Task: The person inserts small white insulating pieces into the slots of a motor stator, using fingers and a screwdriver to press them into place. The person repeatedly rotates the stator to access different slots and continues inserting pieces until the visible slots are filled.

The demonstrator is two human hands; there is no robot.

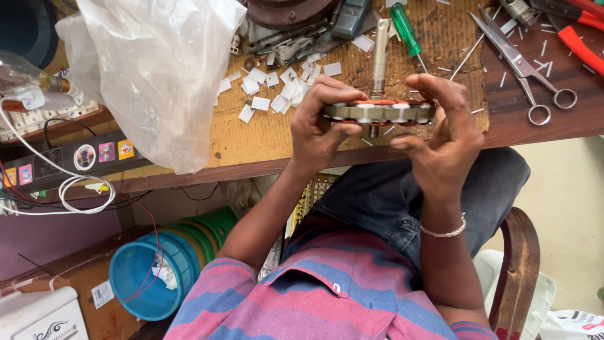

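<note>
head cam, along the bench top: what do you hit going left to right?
Power strip → clear plastic bag → small white paper slips → left hand → round metal stator with copper windings → right hand → scissors → red-handled pliers.

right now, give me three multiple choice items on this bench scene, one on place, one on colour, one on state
1. Where are the scissors?
A. on the wooden bench, far right
B. inside the blue basket
C. on the person's lap

2. What colour is the screwdriver handle?
A. yellow
B. green
C. black

3. How is the round motor stator held?
A. lying flat on the bench
B. by one hand only
C. between the left hand and the right hand, edge-on

Key: 1 A, they lie by the red-handled pliers; 2 B, it is plainly green; 3 C, fingers grip both ends.
</note>
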